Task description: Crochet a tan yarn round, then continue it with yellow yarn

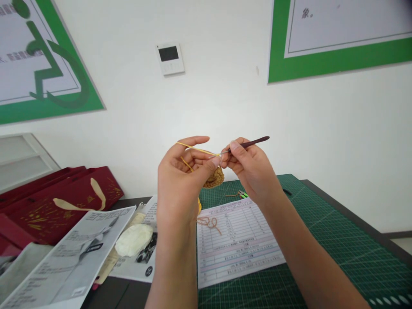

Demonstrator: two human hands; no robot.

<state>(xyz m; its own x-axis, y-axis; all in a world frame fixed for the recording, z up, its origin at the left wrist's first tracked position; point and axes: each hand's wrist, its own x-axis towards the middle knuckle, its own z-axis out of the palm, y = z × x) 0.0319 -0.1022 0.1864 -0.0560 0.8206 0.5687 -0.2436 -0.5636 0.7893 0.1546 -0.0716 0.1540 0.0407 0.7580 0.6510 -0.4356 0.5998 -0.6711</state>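
The right half of the green gridded cutting mat (337,240) lies bare, open to a hand. On the mat's left part lie a white printed form sheet (238,253), a loose orange yarn loop (210,223) and small green-handled snips (242,194). Left of the mat, grey printed paper sheets (71,257), a cream crumpled lump (133,239) and dark red gift bags (58,206) crowd the table (112,296). Above the mat, the left hand (180,180) gripping a taut yellow yarn strand (199,149) and the right hand (252,171) gripping a dark slim crochet hook (251,143) close the gap between them.
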